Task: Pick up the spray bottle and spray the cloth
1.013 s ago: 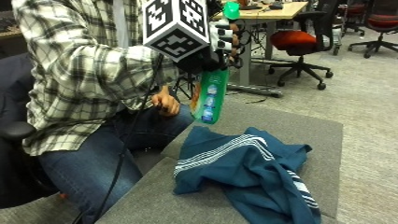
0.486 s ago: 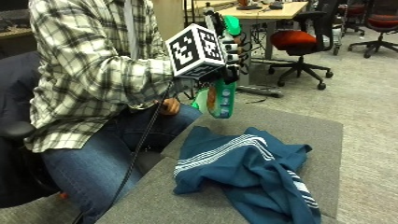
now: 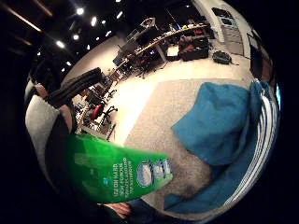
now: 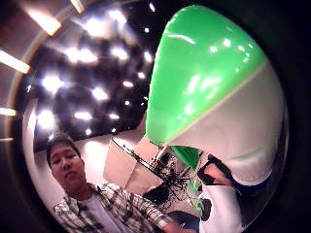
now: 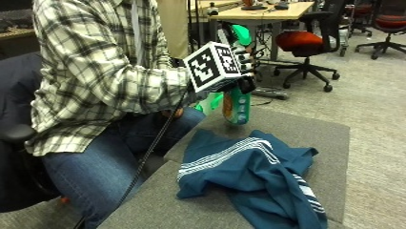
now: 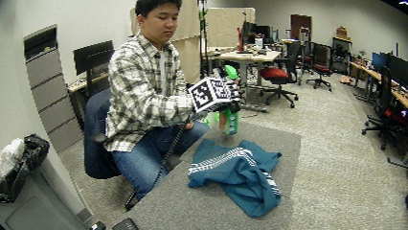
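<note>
One green spray bottle (image 5: 238,102), label unreadable, is grasped by the gloved right hand's (image 5: 243,64) fingers above the cloth (image 5: 254,176).

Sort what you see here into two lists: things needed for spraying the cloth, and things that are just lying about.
Needed for the job:
- spray bottle, green, held up in the gloved right hand
- blue cloth, crumpled on the grey table

Just lying about:
- red office chair
- wooden desk behind it
- black bag beside the cabinet

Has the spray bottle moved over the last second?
Yes. The spray bottle has come down toward the table, nearer the blue cloth.
</note>
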The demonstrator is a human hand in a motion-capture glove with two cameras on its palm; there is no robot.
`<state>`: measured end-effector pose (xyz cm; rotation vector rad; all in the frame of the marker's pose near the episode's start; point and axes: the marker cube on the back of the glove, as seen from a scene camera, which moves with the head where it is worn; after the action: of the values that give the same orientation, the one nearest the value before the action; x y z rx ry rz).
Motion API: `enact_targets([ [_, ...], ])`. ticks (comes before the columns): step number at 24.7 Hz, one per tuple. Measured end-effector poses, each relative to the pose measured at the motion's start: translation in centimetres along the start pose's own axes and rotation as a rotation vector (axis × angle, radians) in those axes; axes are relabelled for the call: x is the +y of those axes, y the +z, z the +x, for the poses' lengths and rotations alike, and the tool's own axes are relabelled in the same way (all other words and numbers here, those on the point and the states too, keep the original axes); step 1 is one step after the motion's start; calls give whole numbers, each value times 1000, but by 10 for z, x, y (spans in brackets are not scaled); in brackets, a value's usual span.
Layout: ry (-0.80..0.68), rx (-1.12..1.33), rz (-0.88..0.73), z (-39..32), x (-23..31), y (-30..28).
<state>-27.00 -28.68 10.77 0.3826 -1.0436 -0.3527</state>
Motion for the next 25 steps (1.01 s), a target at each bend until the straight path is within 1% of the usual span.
enact_targets([
  [5, 9, -25, -27, 11, 10, 15],
  [11, -28, -51, -125, 18, 18, 31],
  [13, -47, -65, -135, 21, 14, 32],
  [17, -83, -87, -106, 36, -12, 37],
  [21, -86, -127, -172, 29, 12, 26],
  [25, -89, -119, -205, 28, 20, 25],
])
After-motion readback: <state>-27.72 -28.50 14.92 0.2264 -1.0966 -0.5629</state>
